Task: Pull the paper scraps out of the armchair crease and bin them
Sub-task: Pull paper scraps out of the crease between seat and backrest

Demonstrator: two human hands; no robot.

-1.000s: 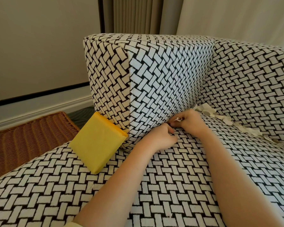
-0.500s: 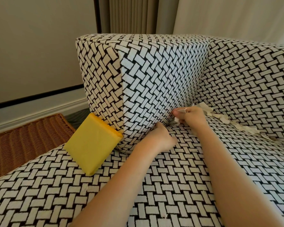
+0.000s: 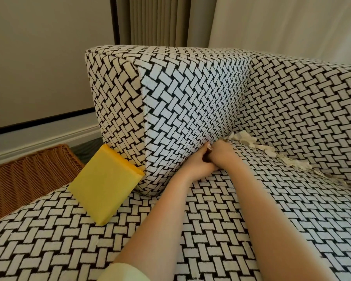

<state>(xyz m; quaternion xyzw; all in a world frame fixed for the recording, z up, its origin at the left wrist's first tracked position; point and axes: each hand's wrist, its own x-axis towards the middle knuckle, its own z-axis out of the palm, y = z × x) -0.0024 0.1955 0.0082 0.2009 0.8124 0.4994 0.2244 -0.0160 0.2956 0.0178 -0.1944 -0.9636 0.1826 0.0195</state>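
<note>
Down by the armrest (image 3: 190,98) the left hand (image 3: 199,166) and right hand (image 3: 224,155) bunch together, fingers curled — holding anything? Cannot tell. The paper scraps (image 3: 249,138) line the crease (image 3: 336,179) under the backrest (image 3: 304,106) (plenty there) — pinch low, pull slowly, avoid tearing.

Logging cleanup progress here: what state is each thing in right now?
Left hand: fingers curled at the crease under the armrest; grip contents hidden.
Right hand: curled against the left hand, same crease; grip contents hidden.
Paper scraps: lodged along the base of the backrest, not yet binned.
Yellow block: tilted, leaning against the armrest.
Wicker basket: left of the armrest, inside unseen.
</note>
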